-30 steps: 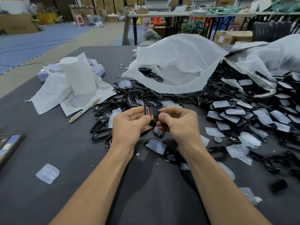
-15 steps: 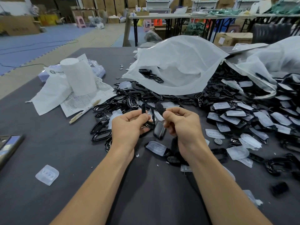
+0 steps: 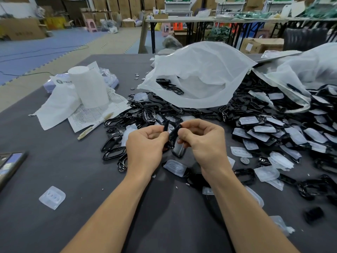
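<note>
Both hands are raised over the middle of a dark grey table (image 3: 54, 172). My left hand (image 3: 145, 145) pinches a thin black plastic frame piece (image 3: 166, 126) between thumb and fingers. My right hand (image 3: 202, 141) pinches a second black plastic piece (image 3: 174, 132) right beside it; the two pieces touch or nearly touch. A black shell with a glossy face (image 3: 179, 149) lies on the table just below the hands. Heaps of black frames (image 3: 145, 114) and clear rubbery button pads (image 3: 259, 136) spread behind and to the right.
A large white plastic bag (image 3: 200, 75) lies open behind the hands, another bag (image 3: 310, 68) at the far right. A white paper roll (image 3: 89, 86), printed sheets and a pen (image 3: 94, 125) are at left. A phone (image 3: 11, 163) lies at the left edge, one loose pad (image 3: 52, 197) nearby.
The hands drew slightly apart half a second ago, then came back together; the right hand's black piece now leans against the left hand's frame piece. The view shifted slightly.
</note>
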`<state>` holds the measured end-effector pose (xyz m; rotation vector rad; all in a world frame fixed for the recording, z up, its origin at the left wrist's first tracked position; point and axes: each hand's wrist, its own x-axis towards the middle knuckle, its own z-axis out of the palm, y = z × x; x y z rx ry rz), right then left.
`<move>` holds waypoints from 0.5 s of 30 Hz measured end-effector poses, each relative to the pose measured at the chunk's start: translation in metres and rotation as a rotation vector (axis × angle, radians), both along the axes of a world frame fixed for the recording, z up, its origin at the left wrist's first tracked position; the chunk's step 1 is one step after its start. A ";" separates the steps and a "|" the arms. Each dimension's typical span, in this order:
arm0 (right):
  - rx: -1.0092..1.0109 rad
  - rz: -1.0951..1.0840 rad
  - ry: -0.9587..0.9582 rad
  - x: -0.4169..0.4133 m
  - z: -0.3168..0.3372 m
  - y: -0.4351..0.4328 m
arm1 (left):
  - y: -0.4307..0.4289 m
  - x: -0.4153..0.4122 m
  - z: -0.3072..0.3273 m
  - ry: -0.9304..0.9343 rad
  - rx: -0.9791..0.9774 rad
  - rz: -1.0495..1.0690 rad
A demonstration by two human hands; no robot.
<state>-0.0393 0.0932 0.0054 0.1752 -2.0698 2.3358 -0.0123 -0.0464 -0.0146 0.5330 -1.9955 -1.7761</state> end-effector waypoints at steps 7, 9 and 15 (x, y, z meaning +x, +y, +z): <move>0.181 -0.104 0.057 -0.003 -0.003 0.001 | 0.006 0.002 0.005 0.073 0.014 -0.038; 0.278 -0.146 0.112 -0.002 -0.002 0.001 | 0.007 0.004 0.008 0.089 0.039 -0.073; 0.492 -0.213 0.241 0.002 0.001 0.002 | 0.006 0.005 0.007 0.105 0.026 -0.102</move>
